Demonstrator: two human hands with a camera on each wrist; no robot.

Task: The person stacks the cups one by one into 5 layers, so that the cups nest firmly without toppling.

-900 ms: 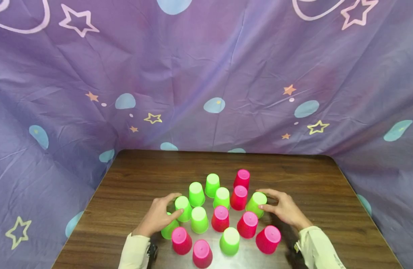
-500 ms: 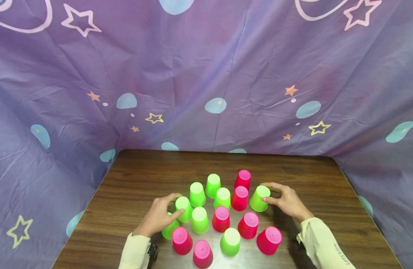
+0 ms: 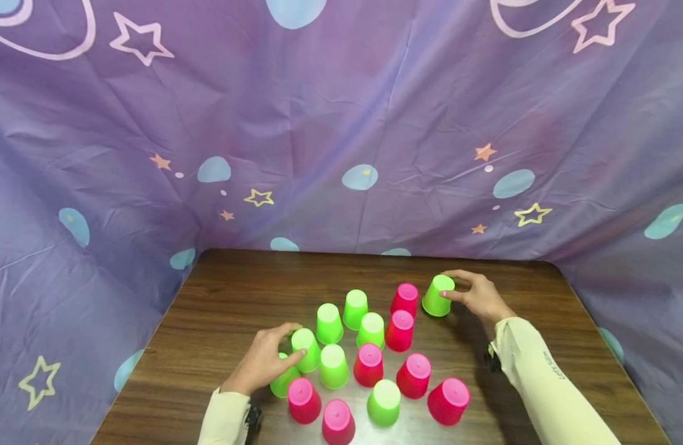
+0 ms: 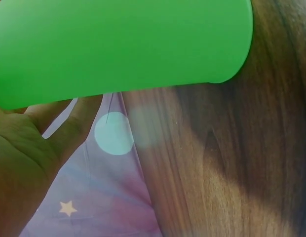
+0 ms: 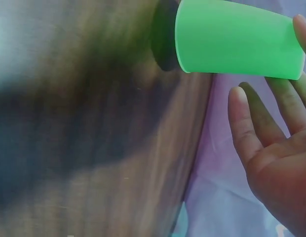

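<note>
My right hand (image 3: 477, 298) pinches an upside-down green plastic cup (image 3: 437, 298) between thumb and fingers at the back right of the group. In the right wrist view this green cup (image 5: 237, 39) has its rim towards the wood and a dark shadow beside it; two fingers stand off the cup. On the left, my left hand (image 3: 263, 358) holds another upside-down green cup (image 3: 306, 352), thumb on its near side and fingers behind. That green cup (image 4: 123, 44) fills the top of the left wrist view. One more green cup (image 3: 282, 378) is partly hidden under the left hand.
Several upside-down cups stand close together between the hands, among them a green cup (image 3: 383, 405), a pink cup (image 3: 449, 403) and a back pink cup (image 3: 405, 301). They stand on a brown wooden table (image 3: 252, 278). A purple patterned cloth (image 3: 296, 136) hangs behind it.
My right hand has carried its green cup from beside the pink cups towards the back and right. The left hand stays at its cup.
</note>
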